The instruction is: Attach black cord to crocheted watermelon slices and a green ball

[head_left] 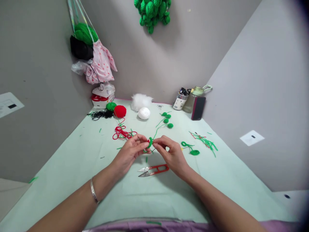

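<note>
Between the thumb and fingers of my left hand is a small green and red crochet piece. My right hand is pinched closed against the piece's right side; whatever its fingertips grip is too small to make out. A dark thread end shows just below the piece. Red-handled thread snips lie on the table below my hands, blades pointing left. Small green crocheted balls with yarn tails lie beyond my right hand. A green crocheted leaf with a looped stem rests to its right.
Loose red yarn trails from a red yarn ball, near black yarn. White stuffing and a white yarn ball sit at the back. A phone leans by a bottle. Yarn scraps lie right.
</note>
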A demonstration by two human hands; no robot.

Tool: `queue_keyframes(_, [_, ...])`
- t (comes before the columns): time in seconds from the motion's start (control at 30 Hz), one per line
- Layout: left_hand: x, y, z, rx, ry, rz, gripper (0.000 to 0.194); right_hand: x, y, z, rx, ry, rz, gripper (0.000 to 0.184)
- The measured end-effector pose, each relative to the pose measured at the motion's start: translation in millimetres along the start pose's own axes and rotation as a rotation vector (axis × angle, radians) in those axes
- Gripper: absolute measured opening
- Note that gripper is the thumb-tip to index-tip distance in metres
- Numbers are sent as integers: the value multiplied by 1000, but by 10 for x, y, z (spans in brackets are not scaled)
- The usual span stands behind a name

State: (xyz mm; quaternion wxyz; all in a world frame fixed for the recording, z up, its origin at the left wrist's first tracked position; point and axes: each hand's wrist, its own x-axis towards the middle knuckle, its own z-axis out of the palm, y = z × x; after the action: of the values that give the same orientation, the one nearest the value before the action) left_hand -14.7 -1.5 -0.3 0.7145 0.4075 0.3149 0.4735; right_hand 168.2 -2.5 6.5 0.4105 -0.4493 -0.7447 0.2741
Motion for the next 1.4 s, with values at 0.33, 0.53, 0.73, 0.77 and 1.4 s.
queue_keyframes(0.33, [13,20,3,8,14,56,8,41,-38,-99,54,-116,32,20])
queue_keyframes(0.53, [-2,24,-16,9,22,52,8,56,-36,-149,94,-171,41,22])
queue_keyframes(0.73, [-21,12,26,42,17,53,8,55,-49,-108,193,-158,135,18])
queue_keyframes(0.77, [-23,3,34,48,7,51,8,54,-44,-89,221,-148,158,18])
queue_keyframes(1.4, [27,-127,46,175,64,9,18,1,38,-2,128,-78,48,12])
